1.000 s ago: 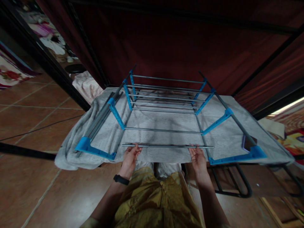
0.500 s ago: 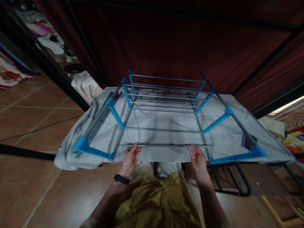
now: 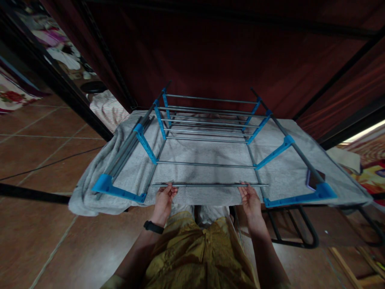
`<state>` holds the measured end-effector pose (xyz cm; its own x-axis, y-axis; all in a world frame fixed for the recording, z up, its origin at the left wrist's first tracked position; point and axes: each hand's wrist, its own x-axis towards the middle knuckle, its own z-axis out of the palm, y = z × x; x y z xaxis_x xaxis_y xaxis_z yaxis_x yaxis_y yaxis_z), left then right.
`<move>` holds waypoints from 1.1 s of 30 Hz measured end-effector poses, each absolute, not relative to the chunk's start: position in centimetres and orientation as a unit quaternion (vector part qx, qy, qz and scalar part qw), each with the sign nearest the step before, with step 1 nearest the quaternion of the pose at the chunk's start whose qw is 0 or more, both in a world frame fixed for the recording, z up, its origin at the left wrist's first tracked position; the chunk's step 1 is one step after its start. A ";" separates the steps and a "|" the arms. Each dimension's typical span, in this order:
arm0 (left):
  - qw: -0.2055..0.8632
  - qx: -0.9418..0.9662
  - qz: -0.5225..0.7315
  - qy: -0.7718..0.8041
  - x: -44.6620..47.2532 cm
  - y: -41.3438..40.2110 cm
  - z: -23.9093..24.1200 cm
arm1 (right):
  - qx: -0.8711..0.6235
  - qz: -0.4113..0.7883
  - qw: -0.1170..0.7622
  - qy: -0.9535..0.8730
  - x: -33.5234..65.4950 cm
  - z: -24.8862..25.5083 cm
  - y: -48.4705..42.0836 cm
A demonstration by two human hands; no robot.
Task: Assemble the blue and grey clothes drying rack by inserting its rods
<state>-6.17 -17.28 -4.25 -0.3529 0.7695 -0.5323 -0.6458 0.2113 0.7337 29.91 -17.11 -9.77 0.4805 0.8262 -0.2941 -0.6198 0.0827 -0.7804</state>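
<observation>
A grey metal rod point(image 3: 207, 185) lies level across the near side of a rack frame point(image 3: 207, 130) made of blue plastic brackets and grey rods. My left hand point(image 3: 164, 198) pinches the rod near its left end. My right hand point(image 3: 250, 199) pinches it near the right end. The rod's left tip sits close to the blue bracket point(image 3: 118, 188) at the near left; the right tip is close to the blue bracket point(image 3: 300, 197) at the near right. The frame rests on a grey towel point(image 3: 279, 176) that covers a table.
A phone point(image 3: 314, 178) lies on the towel's right side by the right bracket. Loose grey rods point(image 3: 128, 144) lie along the left side. Dark red curtains hang behind. Tiled floor point(image 3: 45, 160) spreads to the left, and a black metal stand point(image 3: 297, 230) is below the table at right.
The rod and both hands have shifted very slightly to the left; the grip is the same.
</observation>
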 end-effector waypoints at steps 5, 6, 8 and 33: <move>0.567 0.057 0.629 0.529 -6.0 -17.3 -4.0 | -0.447 0.497 0.735 -0.111 30.1 -10.2 -17.1; 0.571 0.060 0.625 0.529 -6.0 -17.3 -3.9 | -0.446 0.499 0.735 -0.111 30.1 -10.2 -17.1; 0.580 0.068 0.618 0.526 -5.9 -17.4 -3.8 | -0.444 0.503 0.733 -0.112 30.2 -10.2 -17.1; 0.567 0.113 0.628 0.521 -6.0 -16.9 -4.1 | -0.449 0.475 0.751 -0.092 29.6 -9.3 -17.1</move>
